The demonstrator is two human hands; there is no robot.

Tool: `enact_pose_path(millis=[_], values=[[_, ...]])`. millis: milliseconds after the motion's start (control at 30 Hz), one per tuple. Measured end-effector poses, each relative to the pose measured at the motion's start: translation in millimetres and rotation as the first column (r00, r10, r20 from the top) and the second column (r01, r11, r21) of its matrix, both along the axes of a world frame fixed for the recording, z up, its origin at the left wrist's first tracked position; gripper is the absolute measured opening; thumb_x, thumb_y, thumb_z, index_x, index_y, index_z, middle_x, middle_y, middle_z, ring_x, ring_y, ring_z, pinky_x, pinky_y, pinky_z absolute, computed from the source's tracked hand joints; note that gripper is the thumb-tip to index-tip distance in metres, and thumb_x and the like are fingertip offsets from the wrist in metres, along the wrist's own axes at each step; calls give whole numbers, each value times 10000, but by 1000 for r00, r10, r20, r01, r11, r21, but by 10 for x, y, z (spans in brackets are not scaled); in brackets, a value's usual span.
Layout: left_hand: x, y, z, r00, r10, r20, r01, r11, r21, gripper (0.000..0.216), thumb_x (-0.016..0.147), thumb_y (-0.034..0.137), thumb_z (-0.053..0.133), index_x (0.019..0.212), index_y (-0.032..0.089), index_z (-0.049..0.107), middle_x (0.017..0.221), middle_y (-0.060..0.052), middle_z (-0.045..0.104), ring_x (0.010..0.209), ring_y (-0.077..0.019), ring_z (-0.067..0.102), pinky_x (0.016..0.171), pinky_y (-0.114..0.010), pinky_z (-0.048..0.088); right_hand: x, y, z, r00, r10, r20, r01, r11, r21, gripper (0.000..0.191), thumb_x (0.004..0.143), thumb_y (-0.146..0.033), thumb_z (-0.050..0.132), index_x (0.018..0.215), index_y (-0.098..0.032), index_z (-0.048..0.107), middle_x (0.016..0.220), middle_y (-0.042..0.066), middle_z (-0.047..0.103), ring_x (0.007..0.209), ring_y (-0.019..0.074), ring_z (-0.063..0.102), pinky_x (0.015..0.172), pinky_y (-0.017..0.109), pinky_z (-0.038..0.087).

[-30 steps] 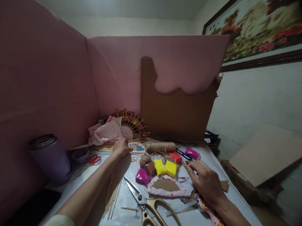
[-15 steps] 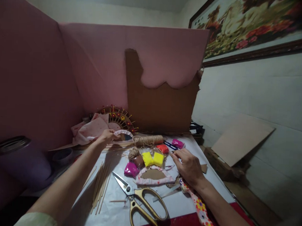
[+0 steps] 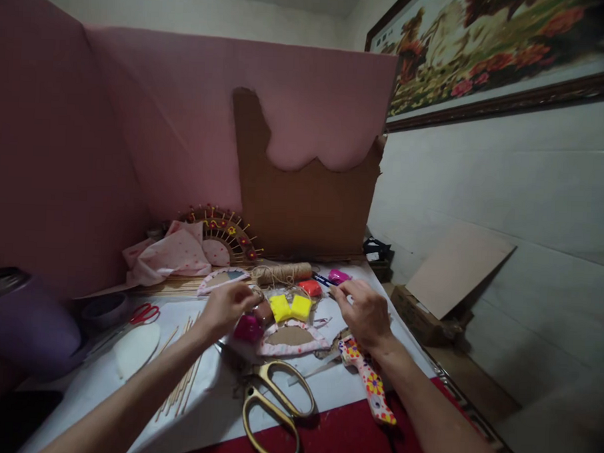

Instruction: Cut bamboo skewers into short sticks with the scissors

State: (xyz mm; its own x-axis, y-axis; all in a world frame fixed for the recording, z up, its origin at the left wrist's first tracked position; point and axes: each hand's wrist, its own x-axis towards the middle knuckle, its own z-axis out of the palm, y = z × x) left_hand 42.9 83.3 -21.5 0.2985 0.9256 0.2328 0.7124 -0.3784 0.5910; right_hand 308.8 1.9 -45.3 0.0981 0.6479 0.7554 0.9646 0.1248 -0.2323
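Note:
My left hand (image 3: pixel 227 306) hovers with curled fingers over a small ball of twine and a magenta clay packet (image 3: pixel 247 328); what it pinches, if anything, is hidden. A fabric-wrapped half-ring (image 3: pixel 223 278) lies just beyond it. My right hand (image 3: pixel 363 313) rests on the table with bent, parted fingers and holds nothing. It is beside an orange clay packet (image 3: pixel 310 287) and a blue pen (image 3: pixel 324 279). Two yellow clay packets (image 3: pixel 291 307) and a fabric-edged cardboard arc (image 3: pixel 291 345) lie between the hands.
Gold scissors (image 3: pixel 270 400) lie near the front edge, bamboo sticks (image 3: pixel 180 380) and a white oval (image 3: pixel 136 347) to the left. A twine spool (image 3: pixel 282 273), pink cloth (image 3: pixel 168 257) and a stick fan craft (image 3: pixel 222 231) sit at the back. A purple tumbler (image 3: pixel 25 321) stands far left.
My left hand lifted the fabric half-ring at the back, set it down, then drew back toward the clay packets. My right hand curled its fingers. The camera swung left and down.

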Motion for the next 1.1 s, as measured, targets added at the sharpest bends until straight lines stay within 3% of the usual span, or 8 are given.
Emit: enact_pose_path(millis=[100,267,433,600,767,833,933,1100], values=[[231,-377,-126,982,-145,-120,142,989,-31,121,653,304,660,659,195,609,671,-6,600,699,-185,531,632,-274,367,79,1,54,995,-82,-56,86,994,64,300,884,-335,478,656,-179,593,659,39,598,641,160,543,600,255,341],[411,-597,-204,949,-116,-293,136,989,49,241,638,304,667,832,181,595,892,-81,609,890,-265,502,752,-350,335,144,2,99,986,-124,-109,136,985,106,305,875,-325,486,621,-182,575,640,32,594,649,158,542,607,254,336],[428,-490,-219,987,-87,-134,76,993,-85,399,533,286,710,898,182,586,795,-44,597,791,-245,518,650,-308,333,111,3,75,985,-78,-152,93,991,92,297,871,-336,489,633,-184,579,643,32,589,658,159,538,610,253,335],[391,-426,-245,990,-106,92,126,957,-260,183,514,233,670,617,165,535,528,41,490,538,-144,489,514,-244,329,83,-10,70,972,7,-236,10,997,74,298,868,-347,486,638,-183,581,654,41,584,677,171,520,635,269,340],[223,-512,-72,908,-71,413,225,914,-338,278,605,334,668,777,130,590,661,-9,606,588,-144,560,555,-242,399,26,-56,123,904,188,-385,-196,980,21,330,862,-399,489,641,-176,589,706,69,603,721,189,533,678,297,383],[146,-570,-4,781,-25,624,339,856,-390,318,601,292,706,851,112,626,761,-51,657,671,-167,603,612,-251,427,-24,-84,157,833,319,-452,-372,928,-31,408,888,-462,421,669,-173,607,690,62,617,697,174,559,656,282,420],[70,-669,25,605,85,791,451,783,-429,367,577,216,756,912,107,655,847,-79,688,744,-181,630,680,-257,448,-133,-134,192,680,482,-552,-626,774,-96,581,906,-570,256,735,-164,635,693,58,637,687,158,595,606,253,464],[13,-816,-61,549,168,819,441,774,-454,370,576,202,776,916,114,656,785,-62,695,708,-172,640,643,-240,458,-345,-226,154,518,535,-667,-792,594,-139,659,841,-680,268,705,-138,617,638,43,585,541,116,516,493,226,428]])
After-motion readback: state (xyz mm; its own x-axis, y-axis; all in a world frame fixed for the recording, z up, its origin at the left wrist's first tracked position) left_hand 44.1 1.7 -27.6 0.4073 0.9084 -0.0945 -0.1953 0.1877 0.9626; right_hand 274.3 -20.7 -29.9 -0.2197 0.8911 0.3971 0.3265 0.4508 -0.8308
